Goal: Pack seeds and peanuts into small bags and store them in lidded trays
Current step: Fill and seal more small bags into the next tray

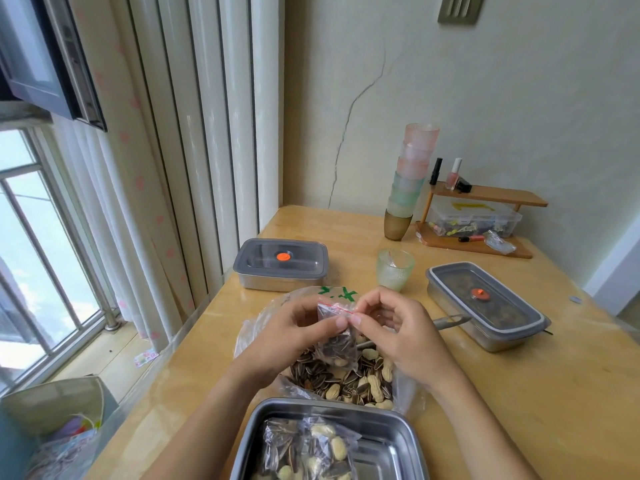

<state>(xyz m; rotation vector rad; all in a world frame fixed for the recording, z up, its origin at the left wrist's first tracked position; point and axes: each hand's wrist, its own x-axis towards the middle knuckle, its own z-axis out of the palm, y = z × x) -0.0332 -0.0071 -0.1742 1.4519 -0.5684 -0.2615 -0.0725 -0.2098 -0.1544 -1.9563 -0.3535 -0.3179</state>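
Small bag up in the air, right above the loose mix of sunflower seeds and peanuts in the large plastic bag. We have it by the top edge. Left hand pinches the strip with the red line between thumb and forefinger, and right hand pinches just beside it, thumb tips almost touching. The filled bottom hangs below our fingers.

It looks light, a handful of shells in thin clear film. That film is soft and likely slick, so the body will sag and shift if we squeeze it. The top strip is the firm part and the place to hold, and pressing along it should close the seal, we reckon. The peanut shells are brittle, so no crushing.

The open steel tray sits nearest us with packed bags inside, so it's a short drop from here. Two lidded trays wait farther back on the table.
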